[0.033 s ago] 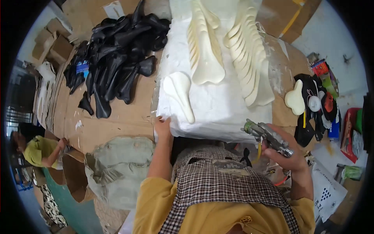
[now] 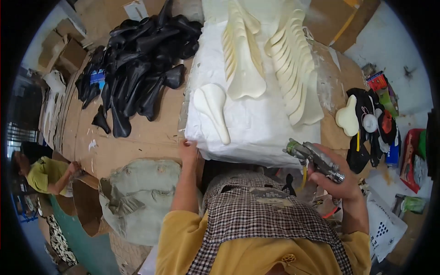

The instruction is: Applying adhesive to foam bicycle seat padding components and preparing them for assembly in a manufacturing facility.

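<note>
Landmark for all positions: the white sheet (image 2: 270,144) in front of me. My right hand (image 2: 338,176), just off its near right corner, has its fingers wrapped round a metal spray gun (image 2: 316,160); the gun's green-stained end points left and away from me, toward the sheet's near edge. My left hand (image 2: 188,151) is at the sheet's near left corner, fingers bent; whether they pinch the edge or only rest against it, I cannot tell. One white seat pad (image 2: 211,103) lies alone on the left part of the sheet, wide end away from me, narrow nose toward the near edge, well apart from the spray gun. Behind and to the right of it, on the sheet's far half, are two rows of overlapping cream pads: a middle row (image 2: 245,80) and a right row (image 2: 295,68), the latter running down along the sheet's right side. Left of the sheet, on brown cardboard (image 2: 153,140), sits a heap of black seats (image 2: 137,64). Near and left of the sheet: a crumpled grey cloth (image 2: 144,197), then an open carton (image 2: 89,206), with a co-worker (image 2: 43,176) in yellow farther left. Right of the sheet: one loose cream pad (image 2: 347,117) beside a dark cloth (image 2: 360,153).
</note>
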`<state>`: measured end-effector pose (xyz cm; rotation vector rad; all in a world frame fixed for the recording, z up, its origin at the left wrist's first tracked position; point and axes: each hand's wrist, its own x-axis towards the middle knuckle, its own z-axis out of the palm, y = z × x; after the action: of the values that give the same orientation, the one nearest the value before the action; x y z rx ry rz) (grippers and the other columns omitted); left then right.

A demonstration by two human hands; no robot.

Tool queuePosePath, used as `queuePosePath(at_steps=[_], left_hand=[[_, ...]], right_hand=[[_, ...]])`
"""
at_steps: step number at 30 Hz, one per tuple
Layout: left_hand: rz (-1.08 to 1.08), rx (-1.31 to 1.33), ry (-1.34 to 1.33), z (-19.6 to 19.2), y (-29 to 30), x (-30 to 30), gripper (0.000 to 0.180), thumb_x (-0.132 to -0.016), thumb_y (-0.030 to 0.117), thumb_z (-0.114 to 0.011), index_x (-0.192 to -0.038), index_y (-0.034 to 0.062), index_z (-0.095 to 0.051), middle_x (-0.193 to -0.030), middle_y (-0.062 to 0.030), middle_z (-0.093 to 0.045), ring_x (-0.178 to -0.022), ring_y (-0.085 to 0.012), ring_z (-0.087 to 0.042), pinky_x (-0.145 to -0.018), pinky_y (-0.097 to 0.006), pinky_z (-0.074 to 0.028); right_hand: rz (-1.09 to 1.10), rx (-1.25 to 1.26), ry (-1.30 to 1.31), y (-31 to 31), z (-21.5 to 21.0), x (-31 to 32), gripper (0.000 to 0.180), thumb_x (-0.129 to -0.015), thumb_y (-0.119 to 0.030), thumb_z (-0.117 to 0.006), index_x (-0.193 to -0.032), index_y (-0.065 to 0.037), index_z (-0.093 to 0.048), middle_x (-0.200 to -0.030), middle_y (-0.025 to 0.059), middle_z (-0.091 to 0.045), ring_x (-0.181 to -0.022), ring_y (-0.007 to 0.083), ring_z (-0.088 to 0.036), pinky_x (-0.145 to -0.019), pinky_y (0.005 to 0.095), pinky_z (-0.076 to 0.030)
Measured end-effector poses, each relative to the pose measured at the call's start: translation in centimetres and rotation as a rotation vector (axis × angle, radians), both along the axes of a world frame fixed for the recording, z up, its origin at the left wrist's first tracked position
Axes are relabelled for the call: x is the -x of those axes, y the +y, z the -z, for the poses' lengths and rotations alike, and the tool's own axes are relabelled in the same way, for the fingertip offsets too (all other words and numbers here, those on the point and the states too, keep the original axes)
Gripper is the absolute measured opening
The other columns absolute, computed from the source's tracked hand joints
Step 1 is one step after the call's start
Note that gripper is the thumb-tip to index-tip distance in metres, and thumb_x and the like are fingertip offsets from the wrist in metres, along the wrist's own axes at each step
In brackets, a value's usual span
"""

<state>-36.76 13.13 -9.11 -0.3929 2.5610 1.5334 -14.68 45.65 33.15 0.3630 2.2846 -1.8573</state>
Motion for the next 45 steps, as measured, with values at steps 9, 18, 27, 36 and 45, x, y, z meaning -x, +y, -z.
queuePosePath(at_steps=[9, 18, 27, 36, 45], left_hand=[[-0.405, -0.382, -0.207, -0.5, -11.7, -7.6, 0.027, -0.072, 0.009, -0.066, -0.095, -0.0009, -0.054, -0.08, -0.0069, -0.055, -0.057, -0.0144, -0.052, -0.047, -0.026, -0.046], [-0.38, -0.227, -0.257, 1.3, -13.0, -10.3, 0.021, -0.071, 0.008, -0.065, -0.09, 0.0011, -0.059, -0.077, -0.0047, -0.059, -0.062, -0.0143, -0.053, -0.053, -0.026, -0.045], [-0.4, -0.402, -0.228, -1.2, -10.4, -10.7, 0.017, -0.072, 0.007, -0.064, -0.088, 0.0017, -0.06, -0.073, -0.0032, -0.058, -0.064, -0.0122, -0.053, -0.055, -0.025, -0.043], [-0.405, -0.342, -0.219, -1.6, -7.8, -15.6, 0.015, -0.073, 0.008, -0.064, -0.086, 0.0009, -0.061, -0.075, -0.0018, -0.059, -0.065, -0.0108, -0.052, -0.058, -0.024, -0.043], [-0.441, -0.459, -0.248, -2.1, -6.5, -21.1, 0.013, -0.075, 0.005, -0.059, -0.086, -0.0002, -0.058, -0.071, -0.0027, -0.056, -0.055, -0.0112, -0.05, -0.049, -0.024, -0.041]], right_hand=[[0.07, -0.084, 0.064, -0.9, -0.5, 2.3, 0.058, -0.077, -0.011, -0.064, -0.128, 0.003, -0.041, -0.09, 0.0049, -0.059, -0.081, 0.0092, -0.052, -0.073, 0.0234, -0.043], [-0.002, -0.151, 0.054, -2.0, -1.0, 2.2, 0.058, -0.077, -0.013, -0.064, -0.127, 0.004, -0.042, -0.084, 0.0034, -0.059, -0.076, 0.0087, -0.053, -0.07, 0.0231, -0.043], [-0.015, -0.149, 0.004, -0.5, -1.1, -0.4, 0.057, -0.077, -0.012, -0.064, -0.127, 0.004, -0.042, -0.087, 0.0031, -0.057, -0.078, 0.0081, -0.052, -0.07, 0.0219, -0.043], [0.091, -0.112, 0.136, 1.1, -1.4, -1.2, 0.055, -0.077, -0.013, -0.064, -0.126, 0.003, -0.044, -0.087, 0.0034, -0.057, -0.074, 0.0086, -0.052, -0.069, 0.0218, -0.043], [-0.027, -0.112, 0.16, 3.2, -1.1, -3.7, 0.053, -0.078, -0.013, -0.065, -0.125, 0.001, -0.046, -0.087, 0.0022, -0.057, -0.078, 0.0084, -0.051, -0.072, 0.0212, -0.041]])
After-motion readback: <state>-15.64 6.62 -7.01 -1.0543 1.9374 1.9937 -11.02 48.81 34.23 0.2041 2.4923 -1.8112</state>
